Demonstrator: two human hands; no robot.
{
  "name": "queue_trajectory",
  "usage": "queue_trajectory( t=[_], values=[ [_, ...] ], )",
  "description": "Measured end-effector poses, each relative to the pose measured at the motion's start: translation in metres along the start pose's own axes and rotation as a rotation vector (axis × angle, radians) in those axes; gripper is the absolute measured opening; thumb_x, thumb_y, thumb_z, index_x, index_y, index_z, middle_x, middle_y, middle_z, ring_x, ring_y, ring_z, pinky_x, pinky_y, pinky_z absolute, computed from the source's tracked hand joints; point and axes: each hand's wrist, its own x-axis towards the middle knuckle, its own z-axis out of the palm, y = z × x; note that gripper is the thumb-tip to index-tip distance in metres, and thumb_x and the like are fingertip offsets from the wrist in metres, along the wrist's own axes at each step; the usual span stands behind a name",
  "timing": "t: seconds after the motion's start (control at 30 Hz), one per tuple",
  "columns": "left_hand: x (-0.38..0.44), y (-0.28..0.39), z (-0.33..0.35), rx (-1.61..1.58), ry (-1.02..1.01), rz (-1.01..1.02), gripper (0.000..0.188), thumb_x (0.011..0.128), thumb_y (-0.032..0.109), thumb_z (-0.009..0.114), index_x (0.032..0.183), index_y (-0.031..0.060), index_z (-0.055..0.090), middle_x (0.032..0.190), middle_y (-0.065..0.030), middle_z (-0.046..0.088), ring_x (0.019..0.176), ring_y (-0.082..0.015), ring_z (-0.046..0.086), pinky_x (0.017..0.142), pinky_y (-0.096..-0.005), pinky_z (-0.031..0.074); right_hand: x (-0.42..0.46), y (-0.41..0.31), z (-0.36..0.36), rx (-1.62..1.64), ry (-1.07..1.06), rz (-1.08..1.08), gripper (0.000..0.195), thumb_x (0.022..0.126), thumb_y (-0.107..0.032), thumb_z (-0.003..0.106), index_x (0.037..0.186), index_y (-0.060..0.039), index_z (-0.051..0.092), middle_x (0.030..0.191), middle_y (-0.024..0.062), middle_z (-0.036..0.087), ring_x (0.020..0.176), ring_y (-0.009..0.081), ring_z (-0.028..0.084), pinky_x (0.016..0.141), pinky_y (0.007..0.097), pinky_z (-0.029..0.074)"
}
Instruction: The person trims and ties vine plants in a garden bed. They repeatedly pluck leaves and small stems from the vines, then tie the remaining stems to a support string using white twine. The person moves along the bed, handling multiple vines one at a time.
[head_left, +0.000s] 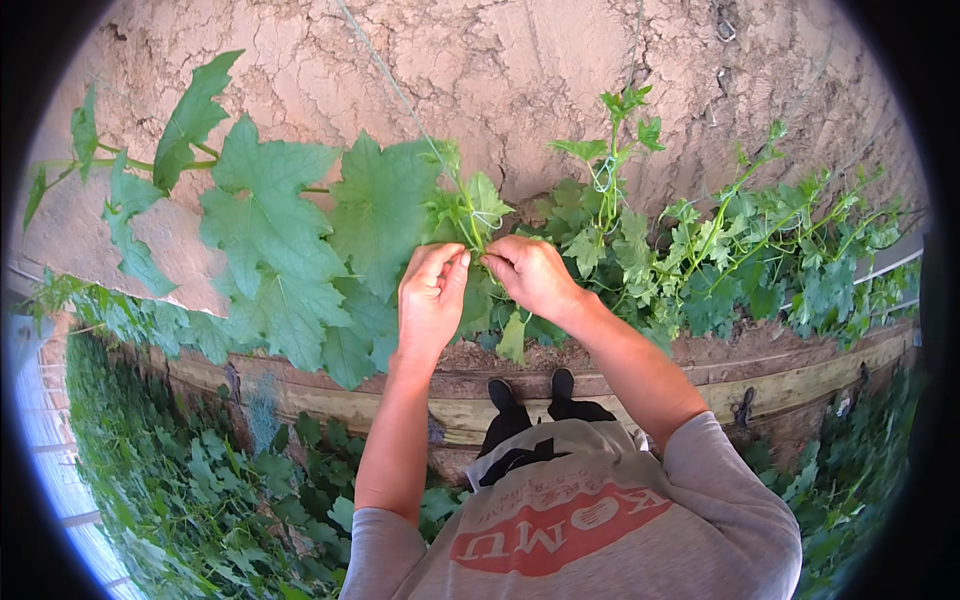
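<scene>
A young climbing vine's green stem (470, 206) rises between my two hands, with small lobed leaves at its tip. My left hand (433, 289) is at its left side, thumb and forefinger brought together; whatever lies between them is hidden. From the right, my right hand (534, 276) pinches the stem low down with thumb and forefinger. Just above the fingers a thin pale tie (489, 220) loops around the shoot. A taut green string (390, 79) runs from the shoot up to the top left. Broad lobed leaves (270, 202) spread beside my left hand.
More vine shoots stand to the right, one with a pale blue tie (604, 174). Behind them is a cracked earth wall (525, 90). A wooden-looking beam (795, 379) crosses near my shoes (562, 384). Dense foliage (202, 480) fills the lower left.
</scene>
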Motion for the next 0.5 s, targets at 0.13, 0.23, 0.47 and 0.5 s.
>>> queue_trajectory(
  t=[0.13,0.23,0.47,0.5],
  values=[
    [-0.012,-0.004,0.011,0.086,0.057,0.054,0.02,0.088,0.005,0.069,0.106,-0.0003,0.064,0.097,-0.0108,0.064,0.073,-0.0172,0.061,0.065,-0.0291,0.052,-0.001,0.0,-0.001,0.006,-0.023,0.011,0.01,0.084,-0.009,0.069,0.088,-0.0004,0.066,0.078,0.0164,0.064,0.069,0.0352,0.064,0.061,0.0403,0.05],
    [-0.011,-0.004,0.018,0.149,0.077,0.137,0.021,0.085,0.002,0.069,0.105,-0.0011,0.064,0.099,-0.0158,0.066,0.078,-0.0288,0.066,0.069,-0.0351,0.054,-0.003,-0.002,0.0,-0.001,-0.036,0.028,0.011,0.085,-0.014,0.068,0.084,-0.003,0.065,0.078,0.0158,0.064,0.071,0.0368,0.064,0.061,0.0437,0.051],
    [-0.012,-0.003,0.028,0.266,0.14,0.248,0.017,0.083,0.0,0.068,0.1,0.0001,0.065,0.095,-0.0152,0.067,0.083,-0.0328,0.067,0.071,-0.0378,0.054,-0.006,-0.001,-0.004,-0.058,-0.021,0.016,0.012,0.084,-0.016,0.068,0.08,-0.0048,0.063,0.077,0.0148,0.064,0.07,0.0376,0.063,0.06,0.0457,0.051],
    [-0.012,-0.002,0.029,0.29,0.137,0.256,0.017,0.083,-0.001,0.068,0.1,0.0002,0.065,0.094,-0.0146,0.068,0.083,-0.0314,0.067,0.071,-0.0365,0.054,-0.006,-0.001,-0.005,-0.059,-0.014,0.007,0.012,0.084,-0.015,0.068,0.08,-0.0048,0.063,0.077,0.0148,0.064,0.07,0.0375,0.063,0.06,0.0457,0.051]
  ],
)
